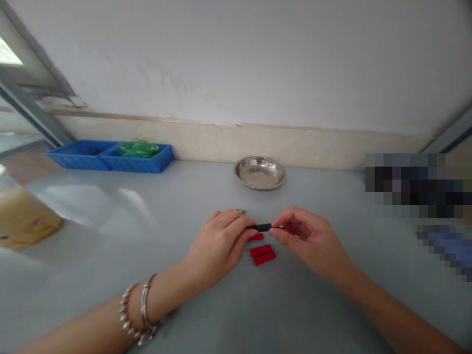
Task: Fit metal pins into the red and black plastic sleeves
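Observation:
A short black rod [263, 227] with a small metal tip, its exact kind unclear, is held level above the table. Its left end is pinched in the fingers of my left hand [223, 241]. At the right end, my right hand [308, 236] grips the metal tip between thumb and index finger. Just below lie two red pieces [262, 254] side by side, with thin, pale shafts blurred at their left ends. Another red piece [257, 237] is partly covered by my left hand. Behind those fingers a small metal tip [241, 211] shows.
A round steel dish [260, 173] stands by the wall. At the back left, a blue divided tray [136, 166] holds green plastic packets [138, 148]. A clear container with yellowish contents [29, 219] sits at the left edge. Blurred-out dark and blue areas cover the right side.

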### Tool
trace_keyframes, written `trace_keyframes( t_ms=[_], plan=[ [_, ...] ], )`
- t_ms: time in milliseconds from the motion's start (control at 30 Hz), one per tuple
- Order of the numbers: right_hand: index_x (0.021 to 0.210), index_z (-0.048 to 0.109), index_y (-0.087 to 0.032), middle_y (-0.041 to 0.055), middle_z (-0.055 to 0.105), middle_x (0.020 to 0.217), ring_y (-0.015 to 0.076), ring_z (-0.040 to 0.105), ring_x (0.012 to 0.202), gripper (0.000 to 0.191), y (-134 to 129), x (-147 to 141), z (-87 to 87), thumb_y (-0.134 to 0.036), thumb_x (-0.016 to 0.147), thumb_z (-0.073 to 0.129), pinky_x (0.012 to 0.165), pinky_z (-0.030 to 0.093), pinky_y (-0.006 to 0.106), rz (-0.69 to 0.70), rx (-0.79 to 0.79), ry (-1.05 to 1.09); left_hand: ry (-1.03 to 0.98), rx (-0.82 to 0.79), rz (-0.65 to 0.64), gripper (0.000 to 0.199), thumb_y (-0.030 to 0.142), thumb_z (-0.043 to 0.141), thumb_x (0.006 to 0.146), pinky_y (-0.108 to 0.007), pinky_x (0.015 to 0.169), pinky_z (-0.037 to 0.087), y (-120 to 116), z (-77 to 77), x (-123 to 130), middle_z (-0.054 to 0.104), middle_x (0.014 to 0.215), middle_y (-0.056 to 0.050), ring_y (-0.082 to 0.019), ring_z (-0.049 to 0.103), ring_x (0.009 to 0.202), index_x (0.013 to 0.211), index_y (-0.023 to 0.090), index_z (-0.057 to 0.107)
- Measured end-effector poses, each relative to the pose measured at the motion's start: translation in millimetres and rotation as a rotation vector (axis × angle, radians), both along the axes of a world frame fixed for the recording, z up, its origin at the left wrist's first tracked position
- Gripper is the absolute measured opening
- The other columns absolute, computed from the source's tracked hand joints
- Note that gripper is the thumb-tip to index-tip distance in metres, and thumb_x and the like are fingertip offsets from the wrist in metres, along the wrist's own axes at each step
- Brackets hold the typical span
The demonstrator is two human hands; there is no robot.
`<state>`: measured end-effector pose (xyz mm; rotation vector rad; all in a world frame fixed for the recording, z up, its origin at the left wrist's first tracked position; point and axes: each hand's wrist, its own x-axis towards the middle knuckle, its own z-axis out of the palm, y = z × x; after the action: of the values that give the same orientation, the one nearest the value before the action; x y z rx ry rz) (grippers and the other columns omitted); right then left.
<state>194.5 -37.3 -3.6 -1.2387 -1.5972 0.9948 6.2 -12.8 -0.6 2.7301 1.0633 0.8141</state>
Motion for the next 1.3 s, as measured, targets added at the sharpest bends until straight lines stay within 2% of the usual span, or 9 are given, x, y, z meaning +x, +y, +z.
trace_keyframes(
  t_ms=[133,300,500,633,933,1067,1300],
  plan=[
    [0.072,0.055,-0.018,-0.0015,0.056,0.065,0.0098,0.05,0.059,0.016,0.0,-0.1,0.3,-0.033,0.076,0.059,0.053,0.038,0.022,-0.034,-0.008,-0.02,0.005,-0.006,-0.007,0.024,0.025,0.034,0.092,-0.03,0.067,0.041,0.2,-0.7,0.0,0.059,0.079,-0.003,-0.015,0.055,0.072,0.09,0.017,0.056],
    [0.075,0.054,-0.018,-0.0013,0.056,0.067,0.0102,0.051,0.06,0.011,0.0,0.4,0.1,-0.029,0.078,0.056,0.054,0.039,0.022,-0.05,0.046,-0.087,0.004,0.003,0.009,0.022,0.022,0.035,0.091,-0.029,0.067,0.041,1.0,-2.0,-0.5,0.06,0.081,-0.003,-0.015,0.054,0.072,0.092,0.017,0.056],
    [0.074,0.054,-0.018,-0.001,0.056,0.065,0.0101,0.049,0.06,0.006,1.0,1.0,2.0,-0.017,0.078,0.05,0.057,0.038,0.022,-0.142,0.242,-0.406,0.087,-0.08,0.209,0.02,0.027,0.04,0.089,-0.033,0.071,0.039,3.9,-2.0,-1.2,0.061,0.087,-0.004,-0.018,0.055,0.08,0.093,0.017,0.057],
    [0.075,0.057,-0.017,0.0018,0.06,0.07,0.0125,0.053,0.066,0.009,3.8,2.4,-1.7,-0.014,0.078,0.049,0.062,0.041,0.024,-0.157,0.265,-0.558,0.233,-0.131,0.279,0.017,0.026,0.044,0.088,-0.036,0.073,0.036,6.0,-2.2,-2.5,0.059,0.093,-0.005,-0.021,0.054,0.086,0.093,0.018,0.058],
    [0.087,0.065,-0.012,0.0081,0.066,0.085,0.0174,0.058,0.075,0.018,9.1,7.2,-10.4,-0.008,0.079,0.05,0.072,0.045,0.031,-0.183,0.21,-0.746,0.321,-0.159,0.25,0.016,0.026,0.045,0.086,-0.039,0.074,0.032,5.3,-4.1,-1.9,0.056,0.093,-0.006,-0.023,0.051,0.089,0.091,0.019,0.059],
    [0.082,0.066,-0.013,0.0086,0.065,0.083,0.0205,0.056,0.083,0.016,11.6,11.6,-13.4,-0.011,0.081,0.05,0.076,0.044,0.034,-0.149,0.237,-0.838,0.346,-0.192,0.252,0.017,0.026,0.044,0.086,-0.04,0.074,0.032,5.7,-2.4,-1.4,0.056,0.092,-0.006,-0.024,0.051,0.09,0.09,0.019,0.06],
    [0.074,0.065,-0.014,0.0079,0.062,0.074,0.0206,0.052,0.077,0.02,15.7,16.3,-16.9,-0.014,0.083,0.048,0.073,0.042,0.035,-0.084,0.229,-0.952,0.366,-0.205,0.211,0.017,0.025,0.044,0.087,-0.04,0.074,0.032,6.7,-2.4,-0.2,0.056,0.091,-0.005,-0.024,0.051,0.089,0.09,0.02,0.059]
  ],
)
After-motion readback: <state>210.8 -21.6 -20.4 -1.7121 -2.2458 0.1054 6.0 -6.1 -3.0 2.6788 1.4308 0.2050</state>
